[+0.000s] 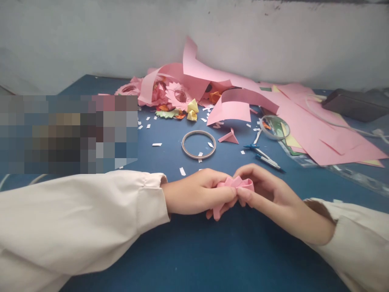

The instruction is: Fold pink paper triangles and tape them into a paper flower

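Between my two hands is a small pink folded-paper piece (pixel 244 183) with pointed pleats along its upper edge. My left hand (pixel 202 192) is closed on its left part, thumb laid across the front. A pink strip end hangs down below those fingers. My right hand (pixel 270 192) pinches the right end, where the paper bends into a loop, with thumb in front and fingers behind. Both thumb tips nearly meet at the middle. The lower part of the paper is hidden by my fingers.
Beyond my hands lie a tape ring (pixel 183 148), a folded pink scrap (pixel 230 137), pens (pixel 267 160) and a clear tape roll (pixel 263 126). Pink paper sheets (pixel 322 129), toothed paper rings (pixel 176 95) and a dark device (pixel 355 104) sit toward the wall. White scraps dot the blue table (pixel 188 259).
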`<state>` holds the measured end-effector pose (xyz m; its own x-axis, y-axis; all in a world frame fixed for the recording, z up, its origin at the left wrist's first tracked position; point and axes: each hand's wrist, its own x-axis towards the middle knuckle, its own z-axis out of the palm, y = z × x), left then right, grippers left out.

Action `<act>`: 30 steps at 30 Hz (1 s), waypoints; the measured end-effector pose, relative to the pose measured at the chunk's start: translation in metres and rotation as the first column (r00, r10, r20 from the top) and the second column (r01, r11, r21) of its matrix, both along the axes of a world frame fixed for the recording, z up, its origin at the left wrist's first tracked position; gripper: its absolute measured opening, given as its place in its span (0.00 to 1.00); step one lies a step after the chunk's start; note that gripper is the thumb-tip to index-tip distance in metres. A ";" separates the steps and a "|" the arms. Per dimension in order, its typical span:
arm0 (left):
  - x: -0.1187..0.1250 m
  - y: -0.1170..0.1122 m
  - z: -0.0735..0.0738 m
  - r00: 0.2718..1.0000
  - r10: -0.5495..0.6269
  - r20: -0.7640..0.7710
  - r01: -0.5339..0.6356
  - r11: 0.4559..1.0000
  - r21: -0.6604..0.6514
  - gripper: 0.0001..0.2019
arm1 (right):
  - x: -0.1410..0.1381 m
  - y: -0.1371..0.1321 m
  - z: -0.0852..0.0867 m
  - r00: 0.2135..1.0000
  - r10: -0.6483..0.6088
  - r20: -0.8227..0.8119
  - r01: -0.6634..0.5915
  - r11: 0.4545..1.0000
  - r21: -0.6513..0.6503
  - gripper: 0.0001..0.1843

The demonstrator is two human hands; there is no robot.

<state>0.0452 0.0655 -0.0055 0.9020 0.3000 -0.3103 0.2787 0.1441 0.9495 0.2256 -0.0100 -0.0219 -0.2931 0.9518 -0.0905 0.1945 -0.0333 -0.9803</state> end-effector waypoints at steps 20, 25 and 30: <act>-0.004 -0.003 -0.005 0.998 -0.003 0.057 -0.006 0.988 0.153 0.21 | 0.000 0.004 0.006 0.999 0.004 -0.038 -0.009 0.992 -0.124 0.12; -0.003 -0.002 -0.003 0.998 0.013 0.068 -0.020 0.995 0.098 0.19 | 0.002 0.005 0.009 0.995 0.054 -0.085 -0.067 0.986 -0.155 0.10; -0.003 -0.002 -0.003 0.996 0.037 0.087 -0.044 0.996 0.073 0.20 | 0.006 0.008 0.009 0.988 0.115 -0.106 -0.133 0.975 -0.177 0.15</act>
